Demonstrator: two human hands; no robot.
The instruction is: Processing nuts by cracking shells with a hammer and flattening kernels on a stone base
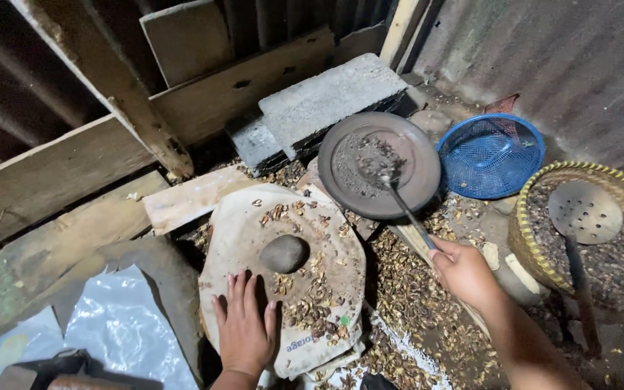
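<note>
Your right hand point(462, 271) grips the long spoon point(399, 195), whose scoop sits in the round pan point(379, 165). Keep it level. Your left hand point(244, 328) lies flat and open on the sack point(254, 238).

One view only, from the head, looking steeply down and forward at the ground. Close in: the left hand point(245, 328) and right hand point(464, 271) enter from the bottom edge. The pan point(379, 165) sits mid-frame, the basket point(536, 238) runs off right, and the corrugated wall point(579, 65) closes the top.
</note>
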